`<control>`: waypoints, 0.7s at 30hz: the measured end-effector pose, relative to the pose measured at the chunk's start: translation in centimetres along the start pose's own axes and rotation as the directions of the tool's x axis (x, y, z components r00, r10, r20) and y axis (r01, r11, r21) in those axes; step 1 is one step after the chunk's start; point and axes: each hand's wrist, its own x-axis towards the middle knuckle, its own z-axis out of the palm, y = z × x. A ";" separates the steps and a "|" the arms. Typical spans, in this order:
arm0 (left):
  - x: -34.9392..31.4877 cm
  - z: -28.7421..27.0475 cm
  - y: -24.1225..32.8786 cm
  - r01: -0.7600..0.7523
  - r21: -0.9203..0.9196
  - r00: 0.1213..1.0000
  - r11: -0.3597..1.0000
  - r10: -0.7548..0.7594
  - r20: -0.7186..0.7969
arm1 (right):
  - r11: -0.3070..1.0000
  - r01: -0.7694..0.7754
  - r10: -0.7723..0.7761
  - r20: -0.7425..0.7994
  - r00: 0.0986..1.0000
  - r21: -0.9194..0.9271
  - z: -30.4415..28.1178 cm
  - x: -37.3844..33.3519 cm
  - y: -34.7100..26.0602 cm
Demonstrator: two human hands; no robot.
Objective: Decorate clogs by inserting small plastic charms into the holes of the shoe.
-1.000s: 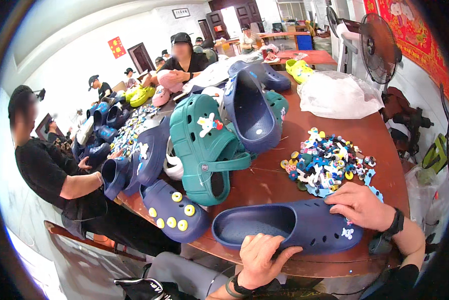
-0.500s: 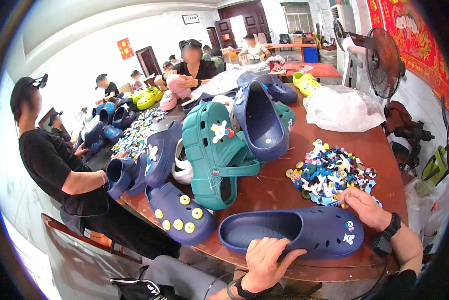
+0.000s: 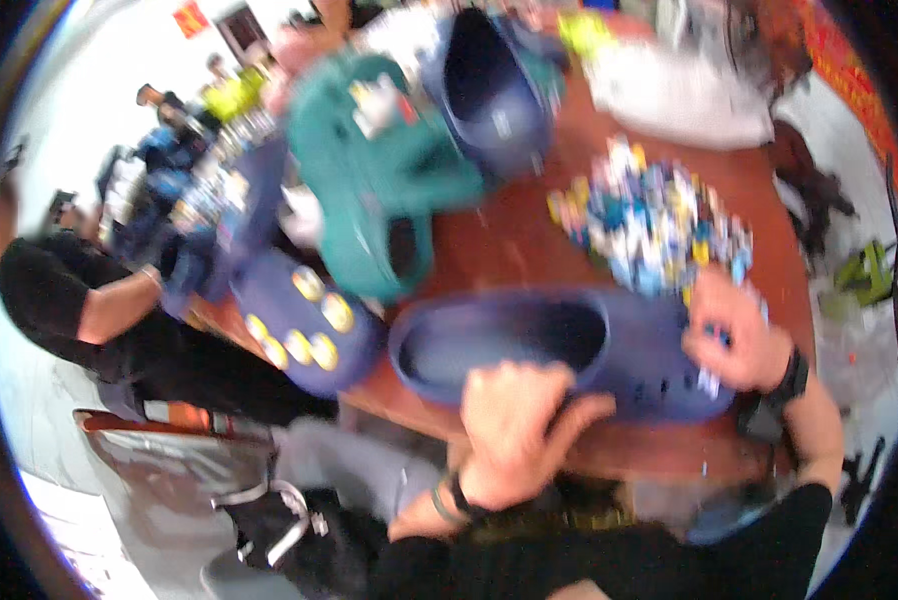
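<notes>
A navy clog (image 3: 624, 345) lies along the table's near edge, its toe to the right. My left hand (image 3: 514, 425) grips the near side of its foot opening, fingers over the rim and thumb toward the toe. Above the toe is my right hand (image 3: 731, 335), fingers curled together in a pinch; blur hides what they hold, if anything. A pale charm (image 3: 709, 383) shows on the toe below that hand. Just beyond it lies a heap of small colourful shoe charms (image 3: 659, 220). The picture is smeared by motion.
Left of my clog lies a navy clog with yellow round charms (image 3: 314, 325). Behind are a green clog (image 3: 354, 170) and an upright navy clog (image 3: 494, 95). A white plastic bag (image 3: 674, 90) lies at the far right. Another person's forearm (image 3: 119, 305) reaches in at left.
The view has tipped downward, so the table sits higher in the picture. My right hand has moved from the charm heap to the clog's toe. My left hand still grips the clog.
</notes>
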 end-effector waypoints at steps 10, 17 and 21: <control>-0.3 -2.0 1.8 -0.060 0.054 0.998 0.997 0.060 0.015 | 0.996 0.076 -0.079 0.079 0.994 0.044 -0.1 -0.5 -2.1; -3.1 -2.5 2.0 0.024 -0.030 1.000 0.999 -0.024 -0.007 | 0.995 0.102 -0.102 0.004 0.995 0.006 1.2 -0.8 -3.8; 1.0 -0.4 0.6 -0.040 -0.059 0.995 0.997 0.034 -0.096 | 0.995 0.100 -0.099 -0.019 0.995 0.011 -0.6 1.4 -1.5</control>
